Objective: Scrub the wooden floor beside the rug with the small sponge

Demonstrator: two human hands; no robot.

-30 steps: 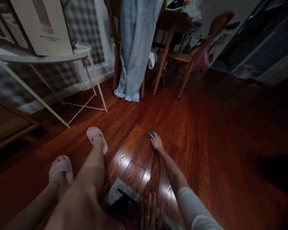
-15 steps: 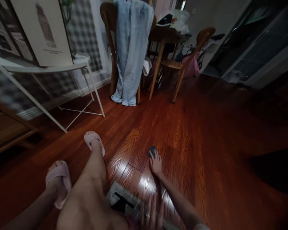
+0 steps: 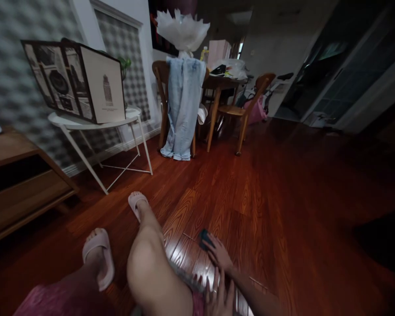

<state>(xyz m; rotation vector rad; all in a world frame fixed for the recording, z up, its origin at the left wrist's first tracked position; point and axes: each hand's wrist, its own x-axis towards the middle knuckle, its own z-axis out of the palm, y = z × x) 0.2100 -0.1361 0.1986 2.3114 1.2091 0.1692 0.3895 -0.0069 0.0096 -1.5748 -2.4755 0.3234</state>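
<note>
My right hand point(image 3: 220, 253) reaches low over the wooden floor point(image 3: 243, 188), its fingers laid on a small dark teal cloth point(image 3: 204, 239) against the boards. The cloth is partly covered, so its exact shape is hidden. Nearer to me, my left hand point(image 3: 220, 295) has its fingers spread, with a ring on one of them and nothing held. It is beside my bent leg point(image 3: 148, 263), near pink fabric point(image 3: 198, 303). A grey strip of a mat or cushion point(image 3: 184, 275) shows behind the leg.
My feet wear pale pink slippers point(image 3: 107, 263). A white side table point(image 3: 75, 126) bears a large printed box point(image 3: 110, 94), beside a wooden cabinet point(image 3: 23, 193). Ahead, jeans point(image 3: 184, 105) hang over a chair by a wooden table point(image 3: 216, 87). Another chair point(image 3: 237, 109) stands right of it.
My view has tilted up, showing more of the far room. My right hand and the cloth have come closer to me. The grey mat is now mostly hidden behind my leg.
</note>
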